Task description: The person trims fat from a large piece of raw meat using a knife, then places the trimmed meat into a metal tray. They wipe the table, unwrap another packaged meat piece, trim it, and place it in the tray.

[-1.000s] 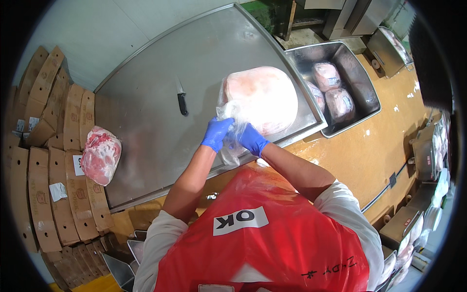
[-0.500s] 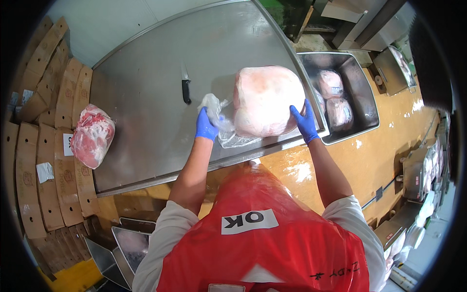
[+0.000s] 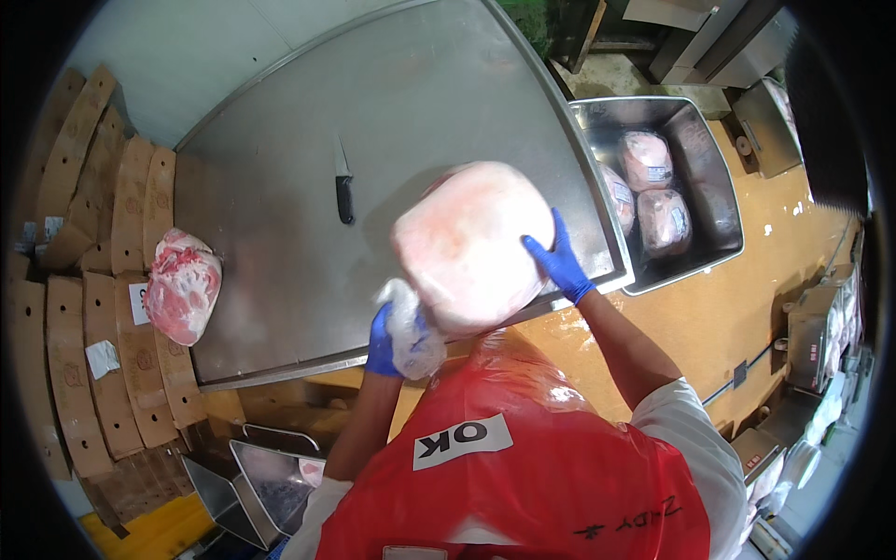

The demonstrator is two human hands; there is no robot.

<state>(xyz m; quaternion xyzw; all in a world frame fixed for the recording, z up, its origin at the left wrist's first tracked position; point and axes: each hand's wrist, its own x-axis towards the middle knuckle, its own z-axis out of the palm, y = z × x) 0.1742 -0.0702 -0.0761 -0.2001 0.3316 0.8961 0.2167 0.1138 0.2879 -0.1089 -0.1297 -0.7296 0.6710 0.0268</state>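
Observation:
A large, pale, fat-covered piece of meat (image 3: 476, 247) is near the front right of the steel table (image 3: 271, 187), its near side overlapping the table's front edge in view. My right hand (image 3: 560, 261) grips its right side, thumb on top and fingers along the side. Crumpled clear plastic wrap (image 3: 413, 334) is bunched in my left hand (image 3: 383, 345), which is closed at the meat's lower left. Both hands wear blue gloves. A black-handled knife (image 3: 344, 191) lies to the left of the meat, pointing away from me.
A smaller red and white cut of meat (image 3: 187, 287) lies at the table's left end beside stacked cardboard boxes (image 3: 140, 364). Right of the table, a steel bin (image 3: 714, 205) holds several wrapped pieces of meat (image 3: 665, 222). Metal containers (image 3: 233, 490) stand low at the left.
The large piece of meat has turned and come left and toward me, with my right hand still on it. My left hand has drawn the plastic wrap toward me, off the table top.

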